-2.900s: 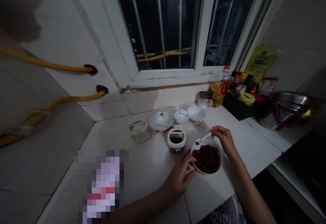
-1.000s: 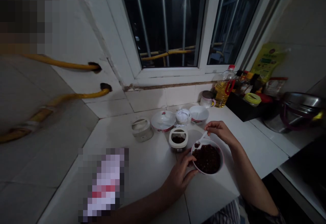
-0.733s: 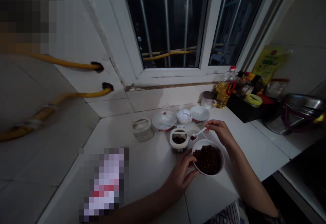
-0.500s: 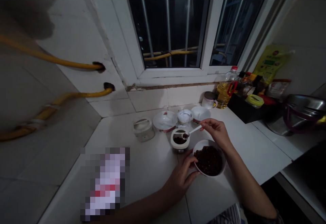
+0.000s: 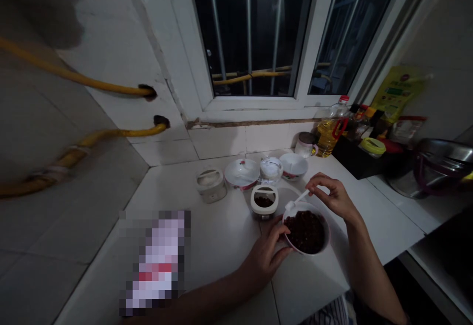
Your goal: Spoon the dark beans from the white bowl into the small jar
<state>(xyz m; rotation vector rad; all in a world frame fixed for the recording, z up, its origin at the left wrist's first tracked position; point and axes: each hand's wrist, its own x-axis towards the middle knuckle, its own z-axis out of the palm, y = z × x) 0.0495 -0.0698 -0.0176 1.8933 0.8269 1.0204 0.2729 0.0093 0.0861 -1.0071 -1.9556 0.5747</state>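
My left hand (image 5: 268, 253) grips the near-left side of a white bowl (image 5: 327, 241), fingers at its rim. Dark reddish-brown chunky food (image 5: 306, 231) fills much of the bowl. Between the thumb and fingers of my right hand (image 5: 330, 194) is the handle of a small white spoon (image 5: 300, 198). Its head hangs over the bowl's far-left rim and looks white, with no dark food visible on it. Just beyond the bowl stands a small container with a white rim (image 5: 264, 211), dark contents showing through its opening.
Behind stand a lidded container (image 5: 211, 185), a shallow bowl (image 5: 242, 173), a small clear jar (image 5: 271, 169) and another bowl (image 5: 293, 165). To the right are an oil bottle (image 5: 327, 135), a black box of bottles (image 5: 354, 157) and a steel pot (image 5: 439, 167). A blurred-out item (image 5: 158, 256) lies left.
My right hand has moved the spoon right and nearer, from the container's opening to the bowl's rim. Dark food seen on the spoon before no longer shows. My left hand keeps hold of the bowl.
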